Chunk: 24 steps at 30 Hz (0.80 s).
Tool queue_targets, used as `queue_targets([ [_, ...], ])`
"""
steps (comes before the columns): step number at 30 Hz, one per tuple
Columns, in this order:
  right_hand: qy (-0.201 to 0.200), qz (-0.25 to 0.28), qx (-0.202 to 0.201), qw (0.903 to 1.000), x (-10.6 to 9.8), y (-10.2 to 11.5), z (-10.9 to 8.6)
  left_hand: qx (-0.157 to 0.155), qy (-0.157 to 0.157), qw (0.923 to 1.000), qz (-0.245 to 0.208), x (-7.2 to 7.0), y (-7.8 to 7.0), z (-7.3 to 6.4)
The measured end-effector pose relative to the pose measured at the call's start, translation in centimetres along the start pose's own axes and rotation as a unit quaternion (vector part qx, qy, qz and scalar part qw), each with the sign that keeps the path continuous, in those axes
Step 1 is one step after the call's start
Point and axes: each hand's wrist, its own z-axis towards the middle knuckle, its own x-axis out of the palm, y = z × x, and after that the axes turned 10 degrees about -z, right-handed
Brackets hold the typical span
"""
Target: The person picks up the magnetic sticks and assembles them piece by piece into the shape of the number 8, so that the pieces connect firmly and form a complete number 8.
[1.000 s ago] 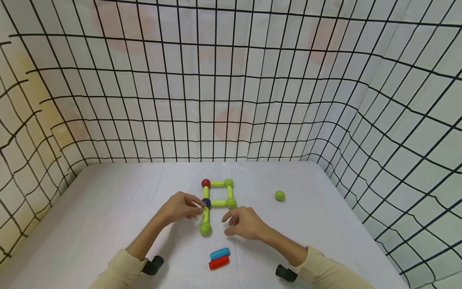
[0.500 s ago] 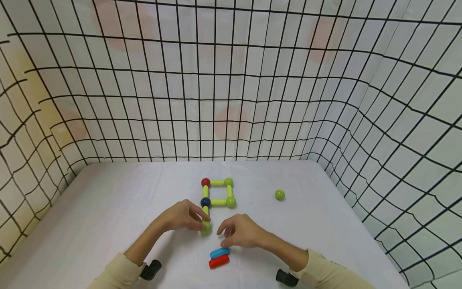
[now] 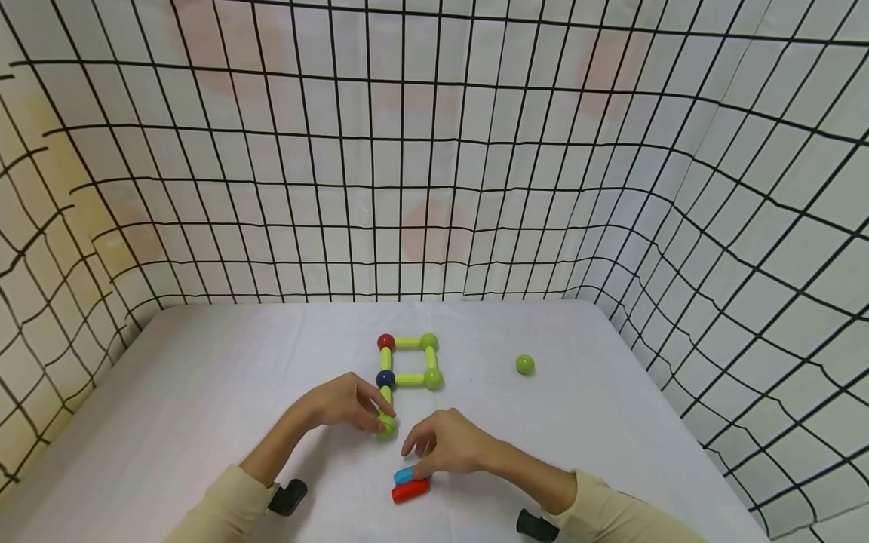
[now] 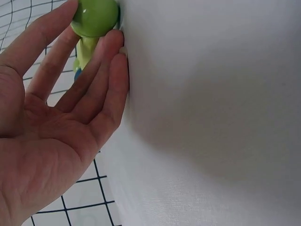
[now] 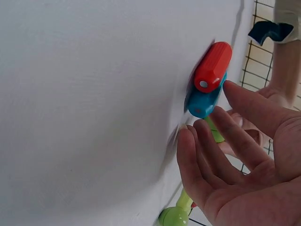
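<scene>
My left hand (image 3: 353,406) holds the green ball (image 3: 386,428) at the near end of a joined figure, thumb on one side and fingertips on the other in the left wrist view. A yellow-green rod (image 3: 386,396) links that ball to a dark blue ball (image 3: 385,378). Beyond it, rods form a square with a red ball (image 3: 385,342) and two more green balls. My right hand (image 3: 451,445) reaches over a blue rod (image 5: 201,104), thumb tip and index fingertip right at its sides, fingers loosely bent. A red rod (image 5: 214,66) lies against the blue one.
A loose green ball (image 3: 525,365) sits on the white cloth to the right of the square. Black netting (image 3: 434,166) over a white backing stands behind the table (image 3: 577,422) and at both sides.
My left hand has moved from beside the dark blue ball to the near green ball and taken hold of it. The right hand has come down to the blue rod.
</scene>
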Motion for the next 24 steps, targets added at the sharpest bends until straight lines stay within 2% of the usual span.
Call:
queue_targets([
  [10,-0.007,-0.004,-0.010,0.9999,0.03,0.18,-0.12,-0.006,0.005,0.9999,-0.009,-0.18,-0.04,0.19],
  [24,-0.013,-0.015,-0.001,0.9998,0.30,-0.05,-0.13,-0.012,-0.002,0.9998,-0.014,-0.11,0.04,0.17],
])
